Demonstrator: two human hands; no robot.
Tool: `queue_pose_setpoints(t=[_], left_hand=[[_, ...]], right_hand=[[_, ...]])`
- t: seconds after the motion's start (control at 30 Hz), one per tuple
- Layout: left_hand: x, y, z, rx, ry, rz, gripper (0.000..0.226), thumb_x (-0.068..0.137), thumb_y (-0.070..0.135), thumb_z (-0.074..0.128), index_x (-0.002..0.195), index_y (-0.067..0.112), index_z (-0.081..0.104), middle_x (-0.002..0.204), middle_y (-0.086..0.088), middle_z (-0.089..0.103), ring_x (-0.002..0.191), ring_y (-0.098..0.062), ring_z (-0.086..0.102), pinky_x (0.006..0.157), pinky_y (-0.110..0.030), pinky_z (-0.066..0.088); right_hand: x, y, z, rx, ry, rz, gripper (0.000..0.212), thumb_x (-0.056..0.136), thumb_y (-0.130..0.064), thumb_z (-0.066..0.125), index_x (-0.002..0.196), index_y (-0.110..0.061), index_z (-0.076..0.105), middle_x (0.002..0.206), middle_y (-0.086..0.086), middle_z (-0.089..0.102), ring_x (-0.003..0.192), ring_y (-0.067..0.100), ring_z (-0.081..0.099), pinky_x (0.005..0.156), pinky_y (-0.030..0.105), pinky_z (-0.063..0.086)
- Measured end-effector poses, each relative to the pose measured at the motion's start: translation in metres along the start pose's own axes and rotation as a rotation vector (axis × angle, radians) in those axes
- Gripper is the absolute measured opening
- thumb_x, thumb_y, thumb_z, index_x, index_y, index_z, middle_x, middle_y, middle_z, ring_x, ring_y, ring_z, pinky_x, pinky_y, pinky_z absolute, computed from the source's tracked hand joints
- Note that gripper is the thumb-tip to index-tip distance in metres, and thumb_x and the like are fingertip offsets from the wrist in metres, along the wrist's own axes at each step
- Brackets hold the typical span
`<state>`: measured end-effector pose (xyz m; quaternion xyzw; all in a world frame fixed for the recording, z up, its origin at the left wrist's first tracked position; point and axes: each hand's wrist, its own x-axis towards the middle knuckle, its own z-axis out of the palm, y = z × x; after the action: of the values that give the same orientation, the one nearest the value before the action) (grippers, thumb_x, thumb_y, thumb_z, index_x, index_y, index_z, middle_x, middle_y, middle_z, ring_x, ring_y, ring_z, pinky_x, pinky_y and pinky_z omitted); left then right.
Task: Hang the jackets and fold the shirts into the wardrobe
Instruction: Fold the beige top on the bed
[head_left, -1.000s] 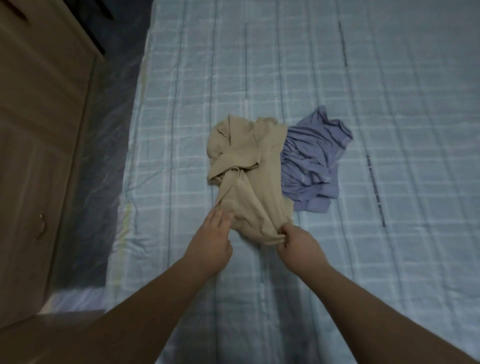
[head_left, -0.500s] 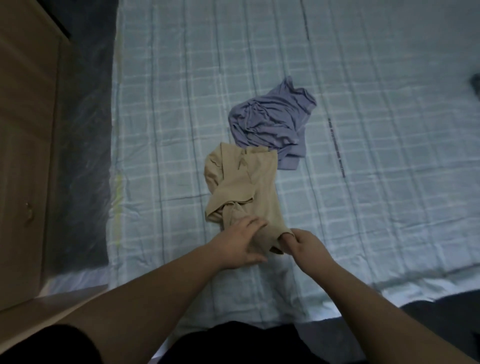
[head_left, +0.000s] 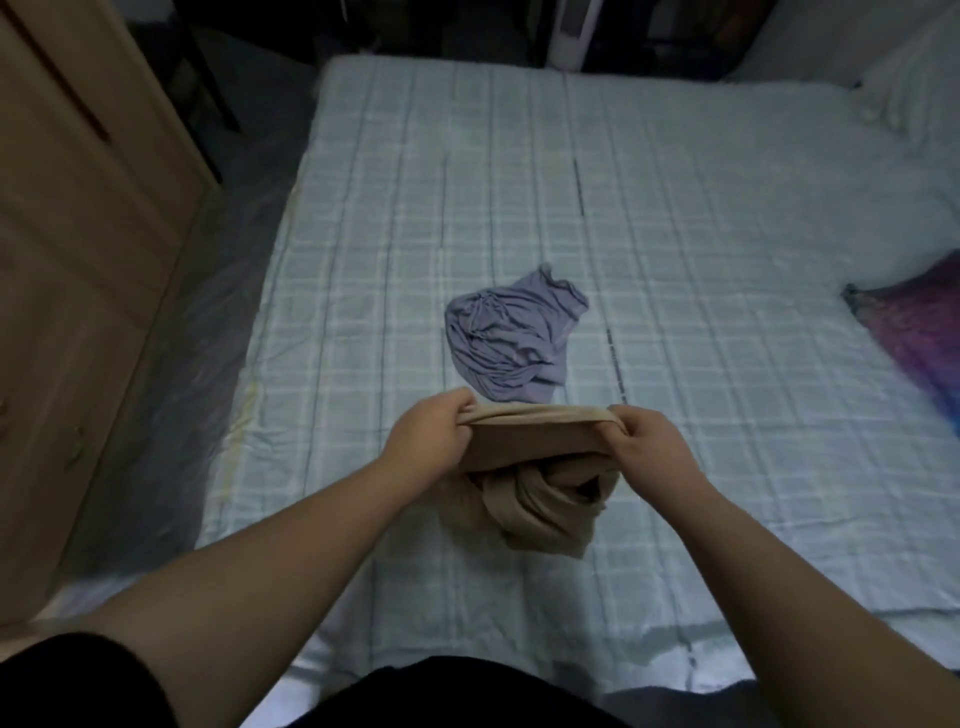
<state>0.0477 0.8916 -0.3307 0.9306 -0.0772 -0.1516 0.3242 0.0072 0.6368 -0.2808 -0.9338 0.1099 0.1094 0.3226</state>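
While the left hand (head_left: 431, 441) and right hand (head_left: 644, 447) each pinch one end of the beige shirt (head_left: 540, 488), stretching its edge taut, apparently to shake it open for folding, the rest dangles bunched above the bed (head_left: 363, 260) near its front edge

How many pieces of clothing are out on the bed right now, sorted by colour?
Beige: 1, the beige shirt, held up by the left hand and right hand
Lavender: 1, the lavender shirt, crumpled on the bed
Purple-patterned: 1, the purple cloth at the right edge; kind unclear
Total: 3
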Motion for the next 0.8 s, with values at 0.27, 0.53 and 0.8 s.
queue_pose_setpoints(t=[0.27,0.53,0.8], left_hand=[[-0.048,0.097,0.021,0.044,0.103,-0.053,0.028,0.082,0.01,0.056,0.1,0.032,0.056,0.1,0.0,0.066,0.092,-0.025,0.061,0.074,-0.038,0.05],[-0.078,0.17,0.022,0.155,0.224,-0.028,0.04,0.083,0.006,0.049,0.112,0.031,0.056,0.109,-0.002,0.065,0.097,-0.026,0.059,0.069,-0.032,0.039],[-0.083,0.232,0.038,0.278,0.043,-0.017,0.043,0.088,0.022,0.062,0.129,0.028,0.053,0.138,-0.004,0.055,0.122,-0.026,0.054,0.099,-0.031,0.044]], right_hand=[[-0.027,0.074,-0.09,-0.1,0.115,-0.155,0.011,0.088,-0.012,0.054,0.083,-0.012,0.064,0.082,0.006,0.063,0.08,0.025,0.056,0.063,0.031,0.034],[-0.056,0.127,-0.185,-0.183,0.199,-0.228,0.023,0.093,-0.015,0.053,0.109,-0.019,0.069,0.108,0.005,0.068,0.102,0.026,0.06,0.084,0.034,0.043],[-0.075,0.107,-0.186,0.047,-0.012,-0.346,0.019,0.094,-0.018,0.057,0.084,-0.016,0.073,0.077,-0.002,0.069,0.07,0.008,0.06,0.062,0.016,0.042]])
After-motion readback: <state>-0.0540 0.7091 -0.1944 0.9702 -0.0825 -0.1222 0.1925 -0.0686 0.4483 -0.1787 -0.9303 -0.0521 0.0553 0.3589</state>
